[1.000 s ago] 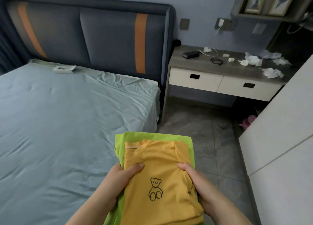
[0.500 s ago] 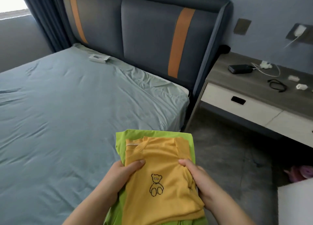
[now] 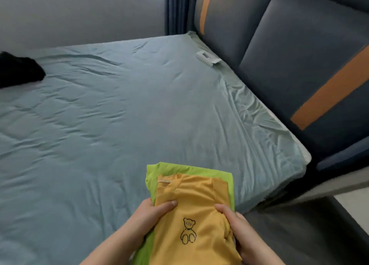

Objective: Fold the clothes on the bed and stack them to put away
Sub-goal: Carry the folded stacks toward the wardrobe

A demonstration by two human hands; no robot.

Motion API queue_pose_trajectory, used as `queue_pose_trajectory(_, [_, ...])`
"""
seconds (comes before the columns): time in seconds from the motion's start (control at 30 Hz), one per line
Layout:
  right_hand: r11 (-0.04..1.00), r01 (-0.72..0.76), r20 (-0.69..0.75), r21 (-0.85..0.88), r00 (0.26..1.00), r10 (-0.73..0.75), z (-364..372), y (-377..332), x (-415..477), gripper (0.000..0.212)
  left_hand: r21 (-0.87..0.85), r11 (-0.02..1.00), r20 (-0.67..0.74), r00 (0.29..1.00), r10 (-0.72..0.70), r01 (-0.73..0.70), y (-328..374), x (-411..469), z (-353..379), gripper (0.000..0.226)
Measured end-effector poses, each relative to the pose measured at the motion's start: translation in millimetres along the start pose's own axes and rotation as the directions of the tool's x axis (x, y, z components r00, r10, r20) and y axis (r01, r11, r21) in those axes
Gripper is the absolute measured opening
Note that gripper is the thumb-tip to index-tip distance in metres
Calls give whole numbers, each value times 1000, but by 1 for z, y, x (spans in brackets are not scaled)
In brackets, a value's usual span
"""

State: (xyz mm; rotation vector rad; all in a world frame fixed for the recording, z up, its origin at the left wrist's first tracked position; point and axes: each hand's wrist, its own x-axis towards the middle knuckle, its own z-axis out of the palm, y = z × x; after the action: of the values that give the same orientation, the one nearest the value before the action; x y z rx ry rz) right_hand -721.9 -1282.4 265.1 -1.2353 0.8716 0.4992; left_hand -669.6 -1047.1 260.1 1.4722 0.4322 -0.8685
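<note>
Two folded garments, one yellow shirt (image 3: 191, 215) atop one green piece (image 3: 189, 170), are held over the bed (image 3: 119, 115) near its corner. The left hand (image 3: 147, 218) and right hand (image 3: 237, 230) each have a grip pinching one side of the pile, thumbs on the yellow. One black garment (image 3: 18, 69) lies on the bed, far left.

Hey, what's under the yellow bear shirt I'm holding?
A folded green garment lies under the yellow shirt, showing past its far and side edges. Anything beneath the green one is covered.

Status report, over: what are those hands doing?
Left hand, right hand grip yellow shirt, stacked on green garment. Black garment on bed, far left.
</note>
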Motion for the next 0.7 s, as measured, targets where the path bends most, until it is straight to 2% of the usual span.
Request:
queue_pose_trajectory(0.13, [983,-26,142,-184,989,53,33,-16,49,30,-87,996,-157,988,10,-24,-9,8,-30,55])
queue_pose_trajectory(0.27, [943,-36,247,-331,961,123,59,-22,99,29,-139,989,-270,963,11,-50,-27,22,-51,58])
queue_pose_trajectory(0.43, [888,-13,292,-459,942,165,84,-11,165,27,-180,983,-365,930,-40,-28,-52,59,-73,49])
queue_pose_trajectory(0.6, [859,39,310,-510,940,142,110,31,246,38,-137,990,-489,866,-101,38,-109,135,-101,40])
queue_pose_trajectory(0.7, [872,54,344,-487,929,134,120,35,260,37,-142,989,-534,839,-105,33,-111,151,-111,36])
